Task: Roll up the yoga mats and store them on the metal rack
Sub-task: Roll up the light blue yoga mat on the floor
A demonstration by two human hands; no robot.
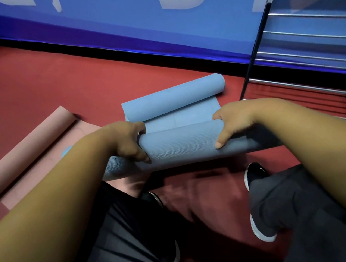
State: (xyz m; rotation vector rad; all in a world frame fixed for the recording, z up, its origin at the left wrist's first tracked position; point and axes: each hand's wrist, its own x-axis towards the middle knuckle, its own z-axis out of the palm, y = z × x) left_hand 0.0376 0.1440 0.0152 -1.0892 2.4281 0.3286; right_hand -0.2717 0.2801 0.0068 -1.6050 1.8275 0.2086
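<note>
The blue yoga mat [181, 145] lies on the red floor [26, 85] just ahead of the person's knees, its near end wound into a thick roll, with a short flat stretch beyond it and the far end curled up on itself. The left hand [124, 141] and the right hand [241, 119] sit apart on the roll, each with fingers [140, 152] curled over it and pressing into its near face, both grasping the mat. I judge this wide, even hold is meant to keep the layers tight and the edges square as the roll goes forward. Little flat mat is left, so this roll looks close to done. Just to the left a pink yoga mat [25, 153] lies with only its far end curled, not yet rolled. The metal rack [313, 51] stands near on the right against the blue wall banner [127, 14], handy for storing the roll
</note>
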